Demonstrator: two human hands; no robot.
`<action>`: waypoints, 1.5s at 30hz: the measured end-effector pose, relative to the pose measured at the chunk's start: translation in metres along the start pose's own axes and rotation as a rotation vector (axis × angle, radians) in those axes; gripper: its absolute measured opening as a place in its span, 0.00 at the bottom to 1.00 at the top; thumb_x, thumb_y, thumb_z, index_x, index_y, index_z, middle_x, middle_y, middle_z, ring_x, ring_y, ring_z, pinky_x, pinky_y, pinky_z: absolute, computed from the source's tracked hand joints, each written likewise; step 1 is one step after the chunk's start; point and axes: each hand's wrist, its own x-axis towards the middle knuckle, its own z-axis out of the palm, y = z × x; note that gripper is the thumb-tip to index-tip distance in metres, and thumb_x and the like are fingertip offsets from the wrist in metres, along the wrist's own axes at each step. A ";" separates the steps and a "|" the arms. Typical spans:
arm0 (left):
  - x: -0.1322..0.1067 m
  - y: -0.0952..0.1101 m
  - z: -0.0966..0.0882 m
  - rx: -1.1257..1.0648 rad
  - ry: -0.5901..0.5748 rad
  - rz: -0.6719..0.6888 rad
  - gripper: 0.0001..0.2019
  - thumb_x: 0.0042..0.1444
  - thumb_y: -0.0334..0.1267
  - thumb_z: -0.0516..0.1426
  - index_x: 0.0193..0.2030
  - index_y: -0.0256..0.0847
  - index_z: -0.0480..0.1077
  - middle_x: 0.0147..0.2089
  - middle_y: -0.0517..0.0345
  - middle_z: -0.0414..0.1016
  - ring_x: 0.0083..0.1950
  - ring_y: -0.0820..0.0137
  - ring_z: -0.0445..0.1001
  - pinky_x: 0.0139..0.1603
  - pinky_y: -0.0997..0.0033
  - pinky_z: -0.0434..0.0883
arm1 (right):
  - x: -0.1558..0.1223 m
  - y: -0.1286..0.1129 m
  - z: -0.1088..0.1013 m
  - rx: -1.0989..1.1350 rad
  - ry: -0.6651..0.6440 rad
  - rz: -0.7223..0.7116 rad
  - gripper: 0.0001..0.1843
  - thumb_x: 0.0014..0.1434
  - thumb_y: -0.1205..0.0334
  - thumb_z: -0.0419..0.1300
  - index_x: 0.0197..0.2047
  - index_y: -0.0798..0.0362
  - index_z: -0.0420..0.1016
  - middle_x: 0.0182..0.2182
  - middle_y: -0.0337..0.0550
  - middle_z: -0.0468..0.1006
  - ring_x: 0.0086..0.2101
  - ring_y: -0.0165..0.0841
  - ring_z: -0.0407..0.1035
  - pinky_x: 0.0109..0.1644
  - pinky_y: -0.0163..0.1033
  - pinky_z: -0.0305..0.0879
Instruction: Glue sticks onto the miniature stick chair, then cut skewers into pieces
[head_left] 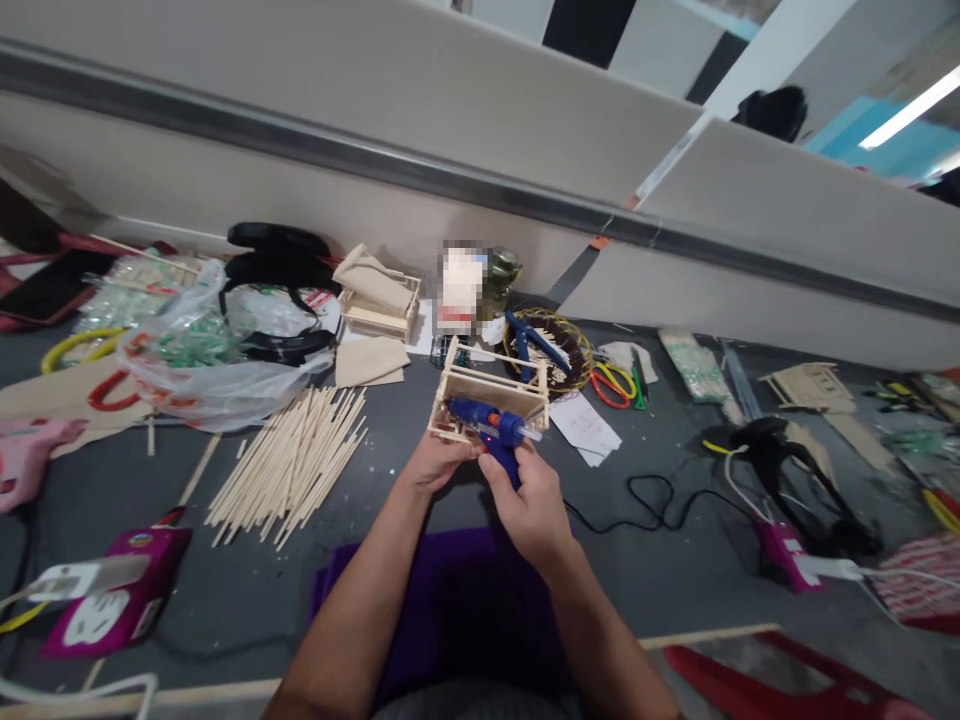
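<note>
My right hand [531, 497] is closed around the handle of a blue hot glue gun [501, 455]. A clear glue stick pokes out of its back end, and its nozzle points left into a small frame [495, 385] built from pale wooden sticks. Gripping the lower left corner of that stick frame is my left hand [441, 460], its fingers partly hidden beneath it. The frame is tilted above the dark table, and the gun's body covers part of its near side. A black cord trails right from the gun.
Loose wooden sticks [289, 460] lie to the left. Behind stand a stick box with cloth [380, 300] and a basket [581, 350] with blue-handled pliers. Scissors [613, 383], paper [585, 428] and magenta power strips [791, 555] lie around. A low wall [337, 150] bounds the back.
</note>
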 end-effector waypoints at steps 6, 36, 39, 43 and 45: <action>0.002 -0.002 -0.002 -0.034 -0.002 0.034 0.32 0.27 0.28 0.73 0.44 0.40 0.73 0.38 0.55 0.80 0.37 0.66 0.78 0.44 0.67 0.75 | 0.002 0.000 0.002 -0.011 0.007 -0.007 0.16 0.65 0.57 0.52 0.50 0.57 0.72 0.42 0.52 0.80 0.43 0.40 0.76 0.48 0.41 0.71; 0.002 0.003 0.004 -0.006 0.043 0.080 0.29 0.28 0.30 0.73 0.43 0.41 0.74 0.37 0.59 0.81 0.35 0.70 0.78 0.42 0.71 0.75 | 0.002 0.000 0.005 -0.058 0.024 0.007 0.14 0.65 0.56 0.51 0.45 0.55 0.72 0.37 0.51 0.80 0.36 0.38 0.76 0.41 0.39 0.71; 0.001 0.004 0.004 -0.015 0.051 0.069 0.27 0.27 0.29 0.73 0.40 0.41 0.75 0.36 0.59 0.81 0.34 0.70 0.78 0.41 0.70 0.76 | 0.002 0.000 0.005 -0.045 0.022 0.011 0.14 0.65 0.56 0.50 0.46 0.54 0.72 0.38 0.50 0.81 0.37 0.38 0.76 0.42 0.39 0.71; 0.001 0.006 0.005 -0.036 0.058 0.064 0.26 0.27 0.28 0.72 0.38 0.40 0.75 0.34 0.59 0.81 0.34 0.70 0.78 0.40 0.71 0.76 | 0.002 0.001 0.005 -0.035 0.026 0.012 0.15 0.65 0.56 0.51 0.48 0.54 0.72 0.40 0.51 0.81 0.40 0.39 0.76 0.44 0.40 0.71; 0.001 0.007 0.006 -0.036 0.063 0.067 0.25 0.26 0.28 0.72 0.37 0.39 0.75 0.33 0.59 0.81 0.33 0.71 0.78 0.39 0.72 0.76 | 0.001 0.002 0.006 -0.039 0.028 0.009 0.15 0.65 0.56 0.51 0.49 0.54 0.72 0.41 0.52 0.81 0.41 0.40 0.77 0.44 0.41 0.72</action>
